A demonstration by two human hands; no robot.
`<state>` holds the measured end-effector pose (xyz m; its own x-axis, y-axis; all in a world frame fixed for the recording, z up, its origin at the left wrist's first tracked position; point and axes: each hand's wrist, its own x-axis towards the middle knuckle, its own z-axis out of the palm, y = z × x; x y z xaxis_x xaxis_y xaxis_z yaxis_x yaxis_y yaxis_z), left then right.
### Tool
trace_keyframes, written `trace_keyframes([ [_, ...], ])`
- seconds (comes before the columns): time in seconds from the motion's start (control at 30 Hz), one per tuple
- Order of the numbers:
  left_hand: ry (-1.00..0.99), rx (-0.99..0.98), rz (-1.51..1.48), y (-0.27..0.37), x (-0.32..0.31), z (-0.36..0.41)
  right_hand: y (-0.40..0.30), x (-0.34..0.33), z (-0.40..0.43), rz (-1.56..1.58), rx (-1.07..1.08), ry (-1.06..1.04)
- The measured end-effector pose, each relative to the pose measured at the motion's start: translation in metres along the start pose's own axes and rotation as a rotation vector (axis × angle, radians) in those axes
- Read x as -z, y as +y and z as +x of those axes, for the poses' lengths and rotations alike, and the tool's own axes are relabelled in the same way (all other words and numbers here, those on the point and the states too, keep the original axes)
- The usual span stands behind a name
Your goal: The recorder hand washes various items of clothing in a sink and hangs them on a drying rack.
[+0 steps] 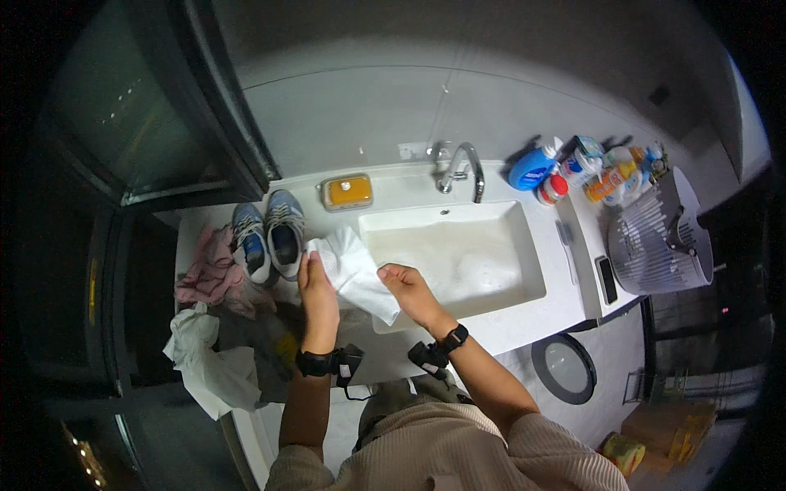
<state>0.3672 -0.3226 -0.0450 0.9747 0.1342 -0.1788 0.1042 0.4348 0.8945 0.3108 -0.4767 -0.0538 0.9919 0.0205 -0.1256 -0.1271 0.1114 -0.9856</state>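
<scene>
Between my two hands a white textured cloth or paper towel (pixel 359 273) is spread, over the left edge of the sink. My left hand (pixel 318 291) grips its left side, thumb on top. The right side is pinched by my right hand (pixel 408 291), between thumb and fingers. Below and to the right lies the white sink (pixel 534 258), holding cloudy water with some foam. A pair of blue sneakers (pixel 250 236) with pale laces stands left of my left hand. Pink cloth (pixel 209 270) lies beside the shoes.
An amber soap in a clear box (pixel 347 191) and a chrome faucet (pixel 459 175) are behind the sink. Right of it are a blue bottle (pixel 532 169), a brush (pixel 566 245), a phone (pixel 607 280) and a plastic basket (pixel 651 245). White crumpled material (pixel 215 368) hangs at left.
</scene>
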Motion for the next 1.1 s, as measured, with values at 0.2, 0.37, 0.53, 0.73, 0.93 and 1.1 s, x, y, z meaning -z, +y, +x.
trace_keyframes([
  [0.2,-0.255,0.124,-0.148,-0.006,-0.018,-0.021,0.017,0.035,-0.024,0.421,-0.130,0.102],
  [0.37,-0.258,0.182,-0.100,-0.010,-0.025,-0.033,0.008,0.049,-0.043,0.172,-0.163,0.098],
  [0.53,-0.275,0.174,-0.082,-0.013,-0.022,-0.043,0.007,0.051,-0.055,0.206,-0.155,-0.056],
  [0.73,-0.234,-0.030,0.225,-0.043,0.028,-0.046,0.022,0.048,-0.057,0.065,-0.353,0.069],
  [0.93,-0.536,-0.462,0.802,-0.060,0.035,-0.091,0.053,0.022,-0.054,0.336,-0.350,-0.010],
  [1.1,-0.439,-0.078,0.574,-0.077,0.087,-0.064,0.049,-0.006,-0.052,0.277,-0.325,-0.238],
])
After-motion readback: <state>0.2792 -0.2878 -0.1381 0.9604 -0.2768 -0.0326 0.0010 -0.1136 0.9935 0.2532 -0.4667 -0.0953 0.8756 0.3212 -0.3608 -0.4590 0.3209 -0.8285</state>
